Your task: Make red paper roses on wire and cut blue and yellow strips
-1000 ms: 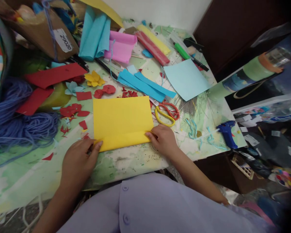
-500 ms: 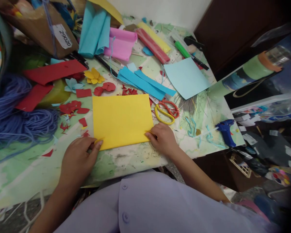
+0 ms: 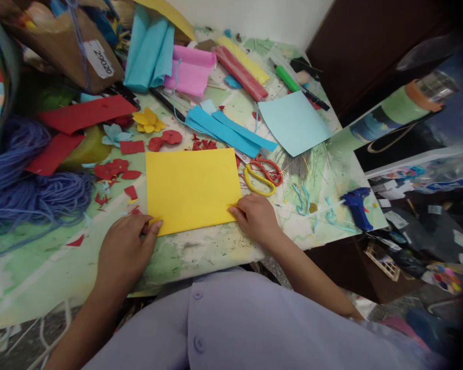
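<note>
A sheet of yellow paper [image 3: 193, 190] lies on the table in front of me, its near edge folded over. My left hand [image 3: 127, 241] pinches the near left corner between thumb and fingers. At the near right corner, my right hand [image 3: 256, 216] grips the paper the same way. Scissors [image 3: 264, 174] with one red and one yellow handle lie just past the sheet's right side, their blade tips hidden. Red paper petals [image 3: 111, 168] and small scraps are scattered to the left of the sheet.
Blue strips [image 3: 227, 131], a pale blue sheet [image 3: 295, 123] and thin wires [image 3: 298, 167] lie behind. A blue glue gun [image 3: 358, 206] sits at the table's right edge, below a bottle [image 3: 401, 110]. Purple yarn [image 3: 38, 190] is heaped at left, under a brown paper bundle [image 3: 73, 46].
The view has shifted very slightly. Both hands keep their hold on the near corners of the yellow paper, which stays in place.
</note>
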`<state>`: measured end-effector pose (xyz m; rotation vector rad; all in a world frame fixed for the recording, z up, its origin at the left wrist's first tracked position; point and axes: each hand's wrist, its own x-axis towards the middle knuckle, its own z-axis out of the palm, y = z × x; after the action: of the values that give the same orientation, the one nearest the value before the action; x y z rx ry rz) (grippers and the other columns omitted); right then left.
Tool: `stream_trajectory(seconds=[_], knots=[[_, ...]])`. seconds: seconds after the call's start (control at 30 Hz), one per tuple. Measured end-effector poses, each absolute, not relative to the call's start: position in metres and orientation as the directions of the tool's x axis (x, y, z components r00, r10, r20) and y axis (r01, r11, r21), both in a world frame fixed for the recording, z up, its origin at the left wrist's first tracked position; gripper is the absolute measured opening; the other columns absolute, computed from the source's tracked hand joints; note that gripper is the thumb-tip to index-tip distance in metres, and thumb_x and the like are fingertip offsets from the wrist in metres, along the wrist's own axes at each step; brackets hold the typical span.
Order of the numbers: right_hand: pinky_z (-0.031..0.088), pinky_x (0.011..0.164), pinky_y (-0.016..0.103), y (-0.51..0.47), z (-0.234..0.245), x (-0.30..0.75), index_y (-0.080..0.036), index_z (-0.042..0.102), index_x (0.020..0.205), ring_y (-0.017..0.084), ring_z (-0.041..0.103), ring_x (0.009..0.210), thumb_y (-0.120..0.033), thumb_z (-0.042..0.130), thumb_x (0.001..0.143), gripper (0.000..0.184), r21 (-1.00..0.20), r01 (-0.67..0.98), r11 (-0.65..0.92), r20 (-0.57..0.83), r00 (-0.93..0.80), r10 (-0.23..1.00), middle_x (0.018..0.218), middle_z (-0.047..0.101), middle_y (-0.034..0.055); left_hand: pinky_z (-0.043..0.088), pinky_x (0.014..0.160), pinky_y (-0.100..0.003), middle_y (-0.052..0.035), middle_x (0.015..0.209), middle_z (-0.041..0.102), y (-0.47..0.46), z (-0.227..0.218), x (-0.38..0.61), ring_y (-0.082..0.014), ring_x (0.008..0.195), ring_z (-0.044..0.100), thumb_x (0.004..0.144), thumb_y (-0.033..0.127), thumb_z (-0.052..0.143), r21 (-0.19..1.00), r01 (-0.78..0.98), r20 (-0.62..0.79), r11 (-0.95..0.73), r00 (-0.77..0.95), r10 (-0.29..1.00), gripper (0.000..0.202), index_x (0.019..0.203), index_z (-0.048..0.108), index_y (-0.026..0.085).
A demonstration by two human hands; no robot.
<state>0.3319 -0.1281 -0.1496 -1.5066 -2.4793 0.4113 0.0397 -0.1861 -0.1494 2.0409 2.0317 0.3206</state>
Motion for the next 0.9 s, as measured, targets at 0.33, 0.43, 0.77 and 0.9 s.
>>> stream_trajectory(seconds=[0.33,0.43,0.77,0.9], knots=[[0.023,0.066,0.03,-0.13,-0.146,0.329,-0.017,0.06,0.071,0.017,0.048,0.074,-0.042,0.054,0.097,0.036,-0.275,0.887,0.371,-0.01,-0.388,0.922,0.074,0.061,0.004,0.043,0.094,-0.054,-0.0223,0.124,0.061,-0.193,-0.158,0.044,-0.0371,0.113,0.056,0.096,0.03,0.041,0.126,0.983,0.189,-0.131,0.106,0.976,0.042,0.132,0.056,0.013],[0.023,0.066,0.03,-0.13,-0.146,0.329,-0.017,0.06,0.071,0.017,0.048,0.074,-0.041,0.055,0.096,0.036,-0.272,0.887,0.373,-0.009,-0.39,0.921,0.073,0.061,0.0038,0.039,0.102,-0.053,-0.0157,0.136,0.058,-0.195,-0.164,0.039,-0.0345,0.126,0.052,0.097,0.018,0.037,0.102,0.925,0.203,-0.367,0.342,0.918,0.042,0.13,0.061,0.024],[0.023,0.067,0.03,-0.13,-0.147,0.33,-0.017,0.061,0.071,0.017,0.047,0.074,-0.04,0.057,0.096,0.034,-0.28,0.883,0.378,-0.013,-0.397,0.918,0.073,0.06,0.0028,0.029,0.11,-0.053,-0.0118,0.14,0.059,-0.19,-0.167,0.035,-0.0277,0.13,0.053,0.092,0.009,0.033,0.07,0.779,0.101,-0.623,0.616,0.782,0.047,0.131,0.058,0.019],[0.024,0.067,0.03,-0.13,-0.145,0.33,-0.017,0.061,0.071,0.017,0.048,0.075,-0.041,0.058,0.095,0.034,-0.282,0.882,0.377,-0.022,-0.399,0.917,0.074,0.06,0.0029,0.018,0.115,-0.06,-0.0117,0.13,0.066,-0.191,-0.157,0.05,-0.0291,0.132,0.052,0.09,0.008,0.037,0.104,0.822,0.149,-0.559,0.543,0.826,0.042,0.116,0.066,0.022]])
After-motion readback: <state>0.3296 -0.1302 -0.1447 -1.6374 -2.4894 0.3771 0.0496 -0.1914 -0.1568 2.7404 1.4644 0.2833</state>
